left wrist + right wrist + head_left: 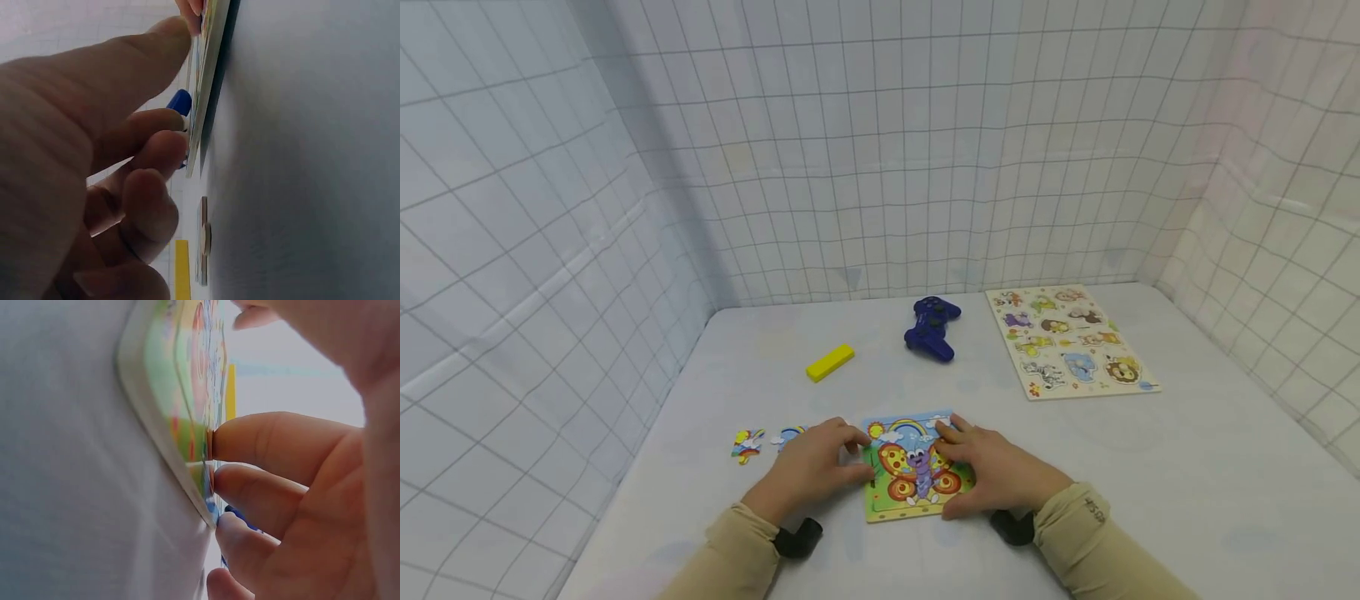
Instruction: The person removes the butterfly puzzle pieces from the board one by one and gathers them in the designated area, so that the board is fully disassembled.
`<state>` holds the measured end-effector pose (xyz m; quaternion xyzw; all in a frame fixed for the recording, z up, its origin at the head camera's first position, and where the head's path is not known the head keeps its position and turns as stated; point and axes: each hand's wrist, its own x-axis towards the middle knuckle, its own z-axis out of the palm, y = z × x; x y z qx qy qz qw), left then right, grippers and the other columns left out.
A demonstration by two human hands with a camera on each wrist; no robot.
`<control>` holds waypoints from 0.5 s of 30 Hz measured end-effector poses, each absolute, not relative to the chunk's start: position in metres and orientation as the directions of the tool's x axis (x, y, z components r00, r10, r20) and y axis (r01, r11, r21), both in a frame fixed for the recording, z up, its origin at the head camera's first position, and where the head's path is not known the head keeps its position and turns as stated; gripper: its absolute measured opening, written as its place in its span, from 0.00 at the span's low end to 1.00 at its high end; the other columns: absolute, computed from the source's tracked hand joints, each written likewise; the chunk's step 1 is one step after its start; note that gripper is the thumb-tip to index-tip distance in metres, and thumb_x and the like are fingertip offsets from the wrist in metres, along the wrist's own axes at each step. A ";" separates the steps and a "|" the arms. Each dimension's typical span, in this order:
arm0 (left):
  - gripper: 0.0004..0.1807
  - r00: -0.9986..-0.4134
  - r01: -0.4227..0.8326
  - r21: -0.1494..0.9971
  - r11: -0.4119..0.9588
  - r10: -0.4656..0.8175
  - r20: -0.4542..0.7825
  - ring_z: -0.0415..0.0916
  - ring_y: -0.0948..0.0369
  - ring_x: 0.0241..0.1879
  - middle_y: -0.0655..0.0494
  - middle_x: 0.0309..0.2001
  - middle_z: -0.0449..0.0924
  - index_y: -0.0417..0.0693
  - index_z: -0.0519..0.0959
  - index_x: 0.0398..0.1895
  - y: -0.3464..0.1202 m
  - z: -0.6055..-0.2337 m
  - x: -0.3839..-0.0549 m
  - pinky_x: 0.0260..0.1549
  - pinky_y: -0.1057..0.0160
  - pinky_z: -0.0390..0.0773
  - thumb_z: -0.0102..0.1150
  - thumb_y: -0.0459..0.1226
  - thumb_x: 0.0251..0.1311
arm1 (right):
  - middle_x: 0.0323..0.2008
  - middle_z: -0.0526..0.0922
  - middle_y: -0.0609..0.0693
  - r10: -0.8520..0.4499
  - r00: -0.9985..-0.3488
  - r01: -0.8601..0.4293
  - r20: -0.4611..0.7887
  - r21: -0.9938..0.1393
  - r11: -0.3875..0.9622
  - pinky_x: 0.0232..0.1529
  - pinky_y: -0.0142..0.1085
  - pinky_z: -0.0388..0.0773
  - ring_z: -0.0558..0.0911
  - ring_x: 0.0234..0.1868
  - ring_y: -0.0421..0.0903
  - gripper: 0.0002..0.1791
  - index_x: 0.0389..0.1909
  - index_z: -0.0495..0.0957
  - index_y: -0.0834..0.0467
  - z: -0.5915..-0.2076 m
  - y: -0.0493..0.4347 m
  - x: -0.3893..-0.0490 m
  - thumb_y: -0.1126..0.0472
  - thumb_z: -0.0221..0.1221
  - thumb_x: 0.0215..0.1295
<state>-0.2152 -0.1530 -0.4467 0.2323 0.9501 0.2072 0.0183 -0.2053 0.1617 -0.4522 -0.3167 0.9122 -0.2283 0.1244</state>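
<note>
A butterfly jigsaw puzzle [917,479] in a square board lies flat on the table, with a sun and rainbow along its far side. At its left edge is my left hand [814,467], thumb tip and index finger touching the board, the other fingers loosely bent in the left wrist view. My right hand [1000,468] rests on the right part of the picture, fingers spread over the butterfly's wing and thumb by the near right edge. In the right wrist view, fingertips [228,440] press on the board's printed face [187,394]. Neither hand grips a piece.
Two loose puzzle pieces, one with a sun [748,444] and one with a rainbow [787,435], lie left of the board. Farther back are a yellow block [831,362], a blue game controller [932,328] and an animal puzzle board [1071,342]. Grid-patterned walls [880,167] enclose the table.
</note>
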 end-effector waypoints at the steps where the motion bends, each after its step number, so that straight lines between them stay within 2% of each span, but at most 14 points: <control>1: 0.23 -0.882 0.450 0.395 0.801 0.469 0.053 0.70 0.69 0.33 0.70 0.38 0.75 0.61 0.85 0.51 -0.152 -0.448 -0.214 0.30 0.67 0.71 0.73 0.58 0.56 | 0.80 0.59 0.50 -0.632 -0.770 -0.521 -0.083 -0.491 0.699 0.75 0.61 0.55 0.49 0.82 0.59 0.53 0.74 0.70 0.54 -0.452 0.161 -0.205 0.30 0.71 0.52; 5: 0.26 -0.863 0.485 0.370 0.793 0.502 0.054 0.67 0.70 0.30 0.71 0.35 0.73 0.60 0.84 0.52 -0.147 -0.450 -0.212 0.27 0.68 0.68 0.73 0.59 0.54 | 0.79 0.60 0.52 -0.626 -0.776 -0.532 -0.071 -0.459 0.711 0.76 0.61 0.52 0.50 0.82 0.59 0.53 0.74 0.70 0.55 -0.451 0.158 -0.203 0.29 0.70 0.52; 9: 0.21 -0.854 0.503 0.381 0.776 0.515 0.079 0.66 0.70 0.29 0.70 0.33 0.72 0.58 0.83 0.49 -0.145 -0.450 -0.210 0.28 0.68 0.67 0.74 0.54 0.57 | 0.79 0.60 0.55 -0.642 -0.767 -0.576 0.004 -0.445 0.686 0.76 0.62 0.51 0.52 0.82 0.60 0.49 0.74 0.69 0.56 -0.449 0.151 -0.198 0.30 0.66 0.60; 12: 0.17 -0.856 0.500 0.386 0.775 0.510 0.084 0.66 0.71 0.29 0.69 0.33 0.73 0.58 0.82 0.48 -0.144 -0.448 -0.209 0.27 0.68 0.67 0.73 0.52 0.59 | 0.78 0.62 0.56 -0.689 -0.722 -0.641 0.058 -0.430 0.636 0.75 0.60 0.56 0.56 0.80 0.60 0.42 0.74 0.69 0.57 -0.450 0.144 -0.194 0.35 0.61 0.69; 15: 0.18 -0.864 0.483 0.390 0.784 0.498 0.071 0.67 0.70 0.29 0.69 0.33 0.73 0.59 0.81 0.47 -0.144 -0.448 -0.209 0.26 0.67 0.68 0.73 0.53 0.59 | 0.76 0.65 0.57 -0.741 -0.667 -0.702 0.078 -0.399 0.590 0.73 0.57 0.63 0.61 0.79 0.61 0.35 0.73 0.70 0.58 -0.452 0.136 -0.191 0.41 0.58 0.74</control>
